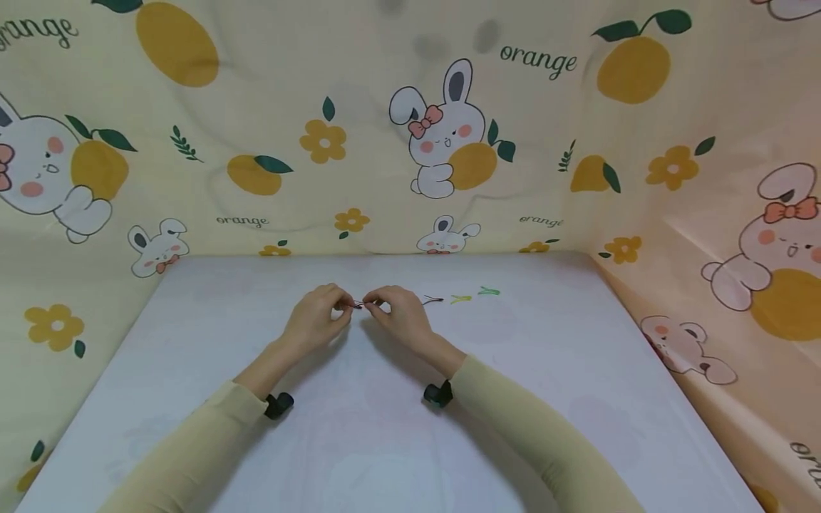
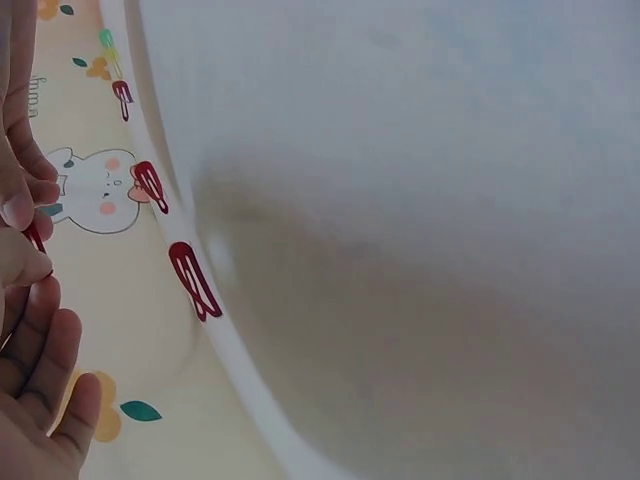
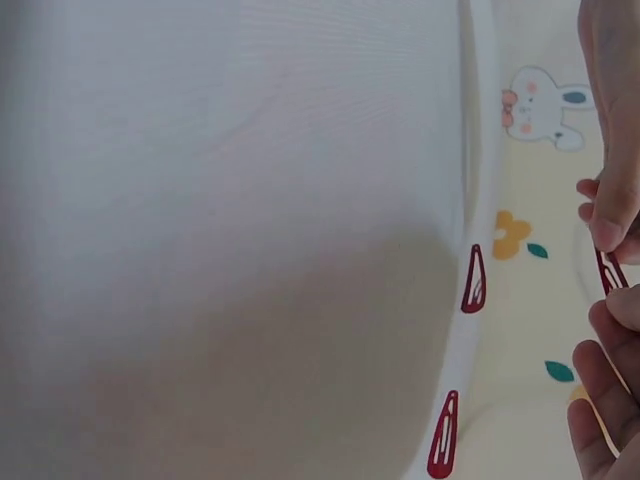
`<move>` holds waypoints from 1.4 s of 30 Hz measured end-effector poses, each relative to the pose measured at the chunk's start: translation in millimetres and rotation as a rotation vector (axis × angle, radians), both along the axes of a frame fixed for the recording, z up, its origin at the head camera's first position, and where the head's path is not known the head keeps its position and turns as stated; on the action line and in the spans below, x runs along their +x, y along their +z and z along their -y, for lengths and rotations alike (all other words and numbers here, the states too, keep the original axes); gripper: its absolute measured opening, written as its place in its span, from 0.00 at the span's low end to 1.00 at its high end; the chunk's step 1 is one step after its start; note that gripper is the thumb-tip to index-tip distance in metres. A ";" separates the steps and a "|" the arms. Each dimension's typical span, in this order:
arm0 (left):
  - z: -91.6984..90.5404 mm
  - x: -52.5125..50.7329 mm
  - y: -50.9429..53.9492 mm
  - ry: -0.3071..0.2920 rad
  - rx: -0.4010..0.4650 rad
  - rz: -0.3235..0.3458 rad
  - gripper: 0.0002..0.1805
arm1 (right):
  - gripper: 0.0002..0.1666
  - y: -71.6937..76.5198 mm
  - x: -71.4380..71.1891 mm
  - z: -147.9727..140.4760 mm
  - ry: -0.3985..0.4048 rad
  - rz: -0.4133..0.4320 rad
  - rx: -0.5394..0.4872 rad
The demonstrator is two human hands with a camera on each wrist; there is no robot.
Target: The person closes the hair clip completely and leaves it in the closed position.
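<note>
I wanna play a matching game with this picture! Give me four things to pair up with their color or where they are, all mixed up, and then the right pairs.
Things:
1. green snap hair clip
2. held snap hair clip
3. right sleeve
4. yellow snap hair clip

Colors and places:
A. beige
B. just left of the green one in the head view
C. farthest right of the clips in the head view
D. dark red

Right pairs: 1-C, 2-D, 3-A, 4-B
</note>
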State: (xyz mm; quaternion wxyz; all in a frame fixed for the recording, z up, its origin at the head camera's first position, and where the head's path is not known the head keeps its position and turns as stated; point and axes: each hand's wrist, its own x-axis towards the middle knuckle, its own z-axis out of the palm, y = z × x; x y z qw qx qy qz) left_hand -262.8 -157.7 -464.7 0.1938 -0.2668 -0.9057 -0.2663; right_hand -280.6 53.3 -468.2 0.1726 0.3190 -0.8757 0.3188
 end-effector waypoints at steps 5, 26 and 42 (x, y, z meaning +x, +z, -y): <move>-5.9 1.3 0.5 -0.031 0.029 -0.058 0.05 | 0.05 -2.1 2.3 -6.9 -0.002 -0.055 -0.081; -38.7 7.7 7.8 -0.040 0.229 -0.142 0.19 | 0.06 4.5 16.6 -36.2 -0.032 -0.108 -0.360; -55.9 11.7 7.9 -0.031 0.323 -0.144 0.13 | 0.06 1.5 22.6 -45.4 -0.046 -0.104 -0.501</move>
